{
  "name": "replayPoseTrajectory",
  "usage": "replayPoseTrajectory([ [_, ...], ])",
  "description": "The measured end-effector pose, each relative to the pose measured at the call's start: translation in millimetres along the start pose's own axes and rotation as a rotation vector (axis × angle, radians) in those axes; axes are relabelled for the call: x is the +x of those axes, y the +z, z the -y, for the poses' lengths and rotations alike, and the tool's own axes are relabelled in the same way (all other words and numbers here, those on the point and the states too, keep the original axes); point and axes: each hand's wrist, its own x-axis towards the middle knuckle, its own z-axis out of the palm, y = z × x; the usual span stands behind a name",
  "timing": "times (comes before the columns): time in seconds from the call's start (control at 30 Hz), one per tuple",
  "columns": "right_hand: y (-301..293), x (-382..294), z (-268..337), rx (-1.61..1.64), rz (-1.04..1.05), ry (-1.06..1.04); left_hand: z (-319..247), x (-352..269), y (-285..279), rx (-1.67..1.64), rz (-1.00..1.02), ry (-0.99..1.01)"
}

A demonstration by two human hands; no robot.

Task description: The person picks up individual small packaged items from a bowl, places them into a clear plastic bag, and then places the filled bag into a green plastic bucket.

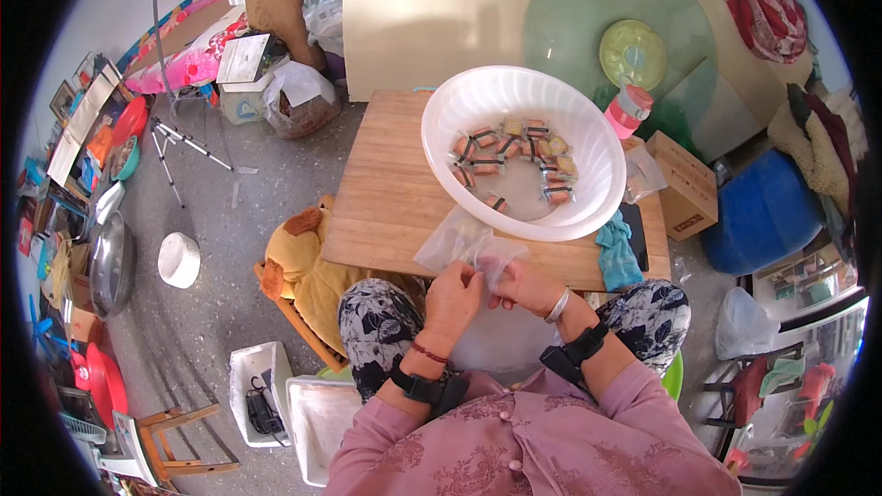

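At the near edge of the wooden table (pixel 382 172), my left hand (pixel 451 296) and my right hand (pixel 527 286) pinch the gathered part of a clear plastic bag (pixel 455 238). The bag's wider end lies on the tabletop; something small and yellowish shows faintly inside. Just beyond it stands a large white plastic basin (pixel 524 217). Several small wrapped packets, orange-pink with a dark band (pixel 488 165), lie in the basin among a few yellow ones (pixel 566 165). My fingertips partly hide the bag's gathered part.
Right of the basin are a pink-capped bottle (pixel 628 112), a teal cloth (pixel 618 251) and a dark flat object (pixel 635 231). A cardboard box (pixel 682 186) and a blue barrel (pixel 765 213) stand beyond the table's right side. A yellow plush (pixel 300 255) sits at the left.
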Motion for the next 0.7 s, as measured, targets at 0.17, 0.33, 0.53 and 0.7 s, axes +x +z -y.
replayPoseTrajectory([
  [0.17,10,1,5,0.338,0.052,0.048,1,-2,-1,0.025,-0.056,0.005],
  [0.33,13,6,3,0.626,0.154,0.030,0,-1,1,0.012,0.031,-0.049],
  [0.53,12,11,-9,0.663,0.170,0.022,-3,1,-3,0.002,0.059,-0.051],
  [0.7,21,11,12,0.557,0.109,0.018,5,7,-2,-0.057,0.051,-0.057],
])
